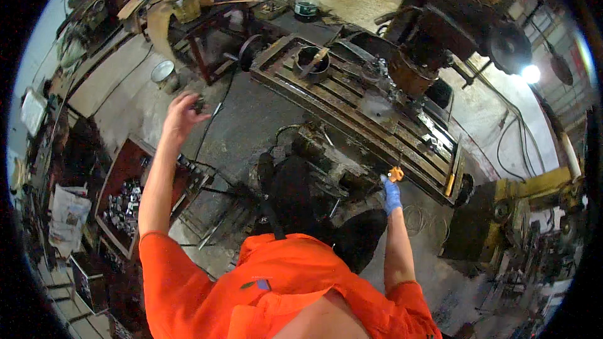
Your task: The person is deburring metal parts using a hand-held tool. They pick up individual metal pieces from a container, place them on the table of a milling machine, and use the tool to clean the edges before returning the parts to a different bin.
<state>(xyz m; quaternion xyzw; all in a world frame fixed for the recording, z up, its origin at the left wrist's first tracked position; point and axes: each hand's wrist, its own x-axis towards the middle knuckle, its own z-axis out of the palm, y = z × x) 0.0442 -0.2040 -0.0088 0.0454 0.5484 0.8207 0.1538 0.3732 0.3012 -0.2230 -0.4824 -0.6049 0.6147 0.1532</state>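
My bare left hand (181, 114) is raised at the left, beyond the parts box. Its fingers curl around a small dark metal part (200, 104) whose kind I cannot make out. At the machine table's near edge, my right hand (391, 193), in a blue glove, is closed on a small orange tool (396, 174). A thin dark tip seems to rise from it. The slotted machine table (339, 103) runs from upper left to lower right. On it are a round dark pot (312, 66) with a brush-like stick and, under the machine head, a metal fixture (380, 103).
A reddish box (129, 166) with many small metal parts stands at my left. A metal bucket (164, 75) is on the floor. A yellow-handled tool (450, 183) lies on the table's right end. A lit lamp (531, 74) shines at the right. A clear jug (306, 3) stands behind.
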